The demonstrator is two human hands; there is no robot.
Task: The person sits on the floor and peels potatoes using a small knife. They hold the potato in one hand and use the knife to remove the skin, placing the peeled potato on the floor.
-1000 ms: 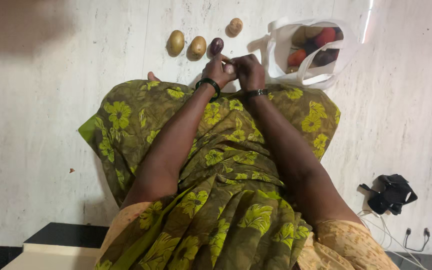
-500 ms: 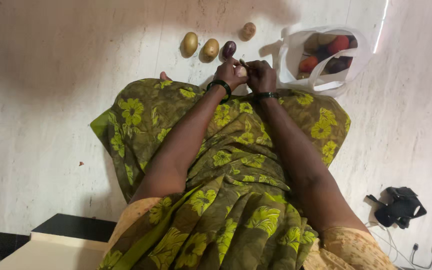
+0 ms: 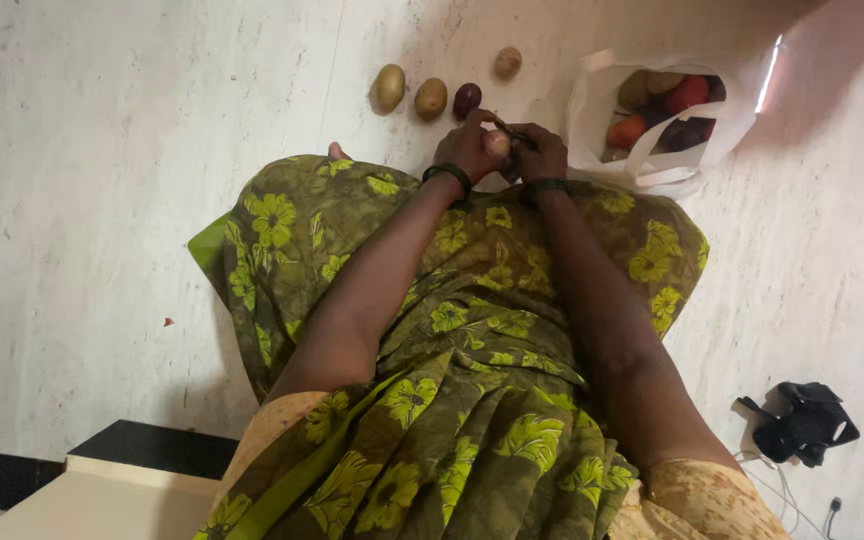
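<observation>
Left hand [image 3: 467, 145] and right hand [image 3: 542, 152]: both arms extended past the knees, fingers closed together round a small pale potato [image 3: 497, 143]. Grip unchanged from half a second earlier; view shifted slightly.

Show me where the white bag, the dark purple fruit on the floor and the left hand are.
white bag [image 3: 592, 100], head view, left wall.
dark purple fruit [image 3: 467, 100], head view, its middle.
left hand [image 3: 467, 148], head view, back of hand.

The floor [image 3: 102, 150] looks like pale stone, smooth and faintly veined; the white bag [image 3: 592, 110] is thin, glossy plastic; the green flowered skirt [image 3: 472, 400] is soft matt cloth; the potatoes [image 3: 388, 88] have dull, slightly rough skins; the bangle [image 3: 449, 173] looks glossy.
</observation>
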